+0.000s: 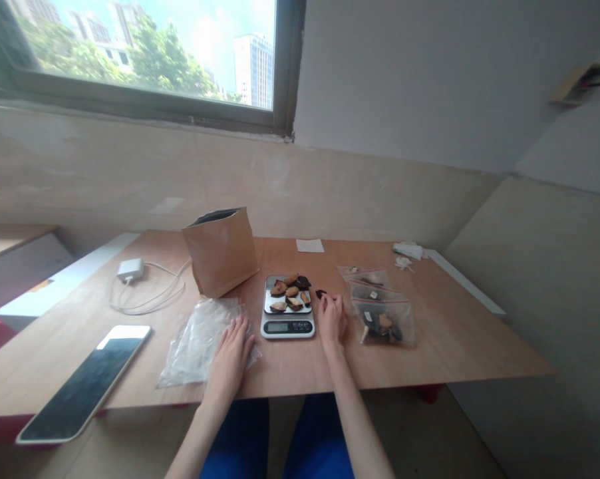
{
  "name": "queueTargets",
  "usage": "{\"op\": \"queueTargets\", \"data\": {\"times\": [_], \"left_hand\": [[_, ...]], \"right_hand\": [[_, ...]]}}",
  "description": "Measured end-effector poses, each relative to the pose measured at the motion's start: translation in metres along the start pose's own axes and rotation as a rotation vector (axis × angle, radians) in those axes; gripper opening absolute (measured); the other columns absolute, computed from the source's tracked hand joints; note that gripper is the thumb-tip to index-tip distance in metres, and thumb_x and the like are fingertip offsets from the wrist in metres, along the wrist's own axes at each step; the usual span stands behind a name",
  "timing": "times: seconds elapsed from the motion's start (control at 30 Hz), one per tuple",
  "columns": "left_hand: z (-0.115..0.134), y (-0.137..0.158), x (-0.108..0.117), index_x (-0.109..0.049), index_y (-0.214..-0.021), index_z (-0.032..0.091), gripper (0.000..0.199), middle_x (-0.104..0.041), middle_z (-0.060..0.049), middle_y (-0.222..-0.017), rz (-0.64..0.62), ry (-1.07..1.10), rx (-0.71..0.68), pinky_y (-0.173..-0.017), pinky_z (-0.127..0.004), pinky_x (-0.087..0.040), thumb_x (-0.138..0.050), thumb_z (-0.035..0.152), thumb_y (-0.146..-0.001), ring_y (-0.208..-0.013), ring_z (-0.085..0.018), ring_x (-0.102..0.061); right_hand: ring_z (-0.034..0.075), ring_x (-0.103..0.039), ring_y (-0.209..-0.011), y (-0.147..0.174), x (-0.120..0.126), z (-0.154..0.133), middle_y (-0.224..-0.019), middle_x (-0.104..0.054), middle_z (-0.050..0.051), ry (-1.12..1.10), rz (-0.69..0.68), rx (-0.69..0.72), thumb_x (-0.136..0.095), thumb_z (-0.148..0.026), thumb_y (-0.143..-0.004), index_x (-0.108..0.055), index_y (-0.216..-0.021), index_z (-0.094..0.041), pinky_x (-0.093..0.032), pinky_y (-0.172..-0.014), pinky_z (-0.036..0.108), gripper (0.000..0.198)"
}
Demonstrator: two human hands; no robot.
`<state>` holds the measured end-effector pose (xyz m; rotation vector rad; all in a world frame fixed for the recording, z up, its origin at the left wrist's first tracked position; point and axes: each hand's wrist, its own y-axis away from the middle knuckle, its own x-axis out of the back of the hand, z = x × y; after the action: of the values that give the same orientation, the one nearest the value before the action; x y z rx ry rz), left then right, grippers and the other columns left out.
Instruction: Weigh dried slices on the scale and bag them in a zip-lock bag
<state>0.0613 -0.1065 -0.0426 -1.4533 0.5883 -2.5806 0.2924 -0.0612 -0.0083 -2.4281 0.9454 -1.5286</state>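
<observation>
A white digital scale point(287, 331) stands in the middle of the table, with several brown and dark dried pieces point(293, 291) on its silver plate. Just right of the plate, my right hand point(332, 318) pinches a small dark dried piece point(320, 293) at its fingertips. My left hand point(233, 349) lies flat, fingers stretched out, on a stack of clear plastic bags point(193, 346). To the right of my right hand are several filled zip bags point(384, 320), overlapping, with dark and brown pieces inside and small white labels. The digits on the scale are too small to read.
Behind the plastic bags a brown paper pouch point(220, 253) stands with its top open. A white charger point(130, 269) with a looped cable and a large phone point(88, 382) lie at the left. White paper point(310, 245) and crumpled tissue point(408, 250) rest near the back wall.
</observation>
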Motion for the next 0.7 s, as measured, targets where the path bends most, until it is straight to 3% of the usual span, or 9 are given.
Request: {"op": "queueTargets", "data": {"times": [0.13, 0.23, 0.37, 0.5, 0.57, 0.7], "left_hand": [[0.014, -0.005, 0.019, -0.048, -0.128, 0.018, 0.043, -0.051, -0.011, -0.133, 0.071, 0.2, 0.037, -0.106, -0.046, -0.032, -0.035, 0.036, -0.09, -0.129, -0.024, -0.039], [0.029, -0.009, 0.039, -0.043, -0.132, 0.021, 0.044, -0.047, -0.009, -0.137, 0.154, 0.319, 0.001, -0.107, -0.043, -0.033, -0.038, 0.034, -0.091, -0.13, -0.021, -0.038], [0.043, -0.011, 0.055, -0.039, -0.135, 0.024, 0.045, -0.046, -0.007, -0.138, 0.246, 0.394, -0.104, -0.104, -0.038, -0.037, -0.04, 0.03, -0.09, -0.127, -0.02, -0.041], [0.051, -0.01, 0.056, -0.037, -0.136, 0.024, 0.046, -0.049, -0.007, -0.136, 0.27, 0.469, -0.239, -0.102, -0.037, -0.041, -0.04, 0.026, -0.09, -0.125, -0.021, -0.044], [0.054, -0.009, 0.055, -0.039, -0.135, 0.024, 0.046, -0.051, -0.007, -0.133, 0.307, 0.492, -0.292, -0.1, -0.037, -0.042, -0.042, 0.025, -0.09, -0.123, -0.021, -0.047], [0.06, -0.012, 0.053, -0.049, -0.126, 0.022, 0.037, -0.061, -0.007, -0.121, 0.492, 0.497, -0.269, -0.098, -0.039, -0.044, -0.04, 0.022, -0.09, -0.115, -0.02, -0.054]], "right_hand": [[0.017, -0.058, -0.079, -0.001, 0.006, 0.0, -0.096, -0.058, 0.011, -0.205, 0.163, 0.026, -0.03, -0.019, -0.088, -0.063, -0.103, -0.013, -0.043, -0.062, 0.026, 0.036], [0.019, -0.059, -0.085, 0.008, 0.021, -0.012, -0.094, -0.059, 0.011, -0.39, 0.173, 0.149, -0.031, -0.024, -0.089, -0.061, -0.097, -0.014, -0.046, -0.069, 0.029, 0.033], [0.015, -0.061, -0.077, 0.04, 0.049, -0.047, -0.095, -0.061, 0.009, -0.632, -0.081, 0.271, -0.036, -0.03, -0.091, -0.055, -0.105, -0.018, -0.049, -0.069, 0.027, 0.026], [0.013, -0.061, -0.065, 0.067, 0.064, -0.079, -0.095, -0.062, 0.006, -0.765, -0.411, 0.314, -0.046, -0.033, -0.087, -0.026, -0.132, -0.018, -0.05, -0.062, 0.026, 0.052], [0.014, -0.061, -0.066, 0.07, 0.064, -0.085, -0.09, -0.063, 0.005, -0.837, -0.463, 0.293, -0.044, -0.031, -0.088, -0.022, -0.133, -0.018, -0.05, -0.063, 0.027, 0.051], [0.014, -0.061, -0.061, 0.061, 0.06, -0.078, -0.076, -0.063, 0.001, -0.874, -0.409, 0.168, -0.037, -0.026, -0.089, -0.027, -0.127, -0.017, -0.048, -0.058, 0.025, 0.041]]}}
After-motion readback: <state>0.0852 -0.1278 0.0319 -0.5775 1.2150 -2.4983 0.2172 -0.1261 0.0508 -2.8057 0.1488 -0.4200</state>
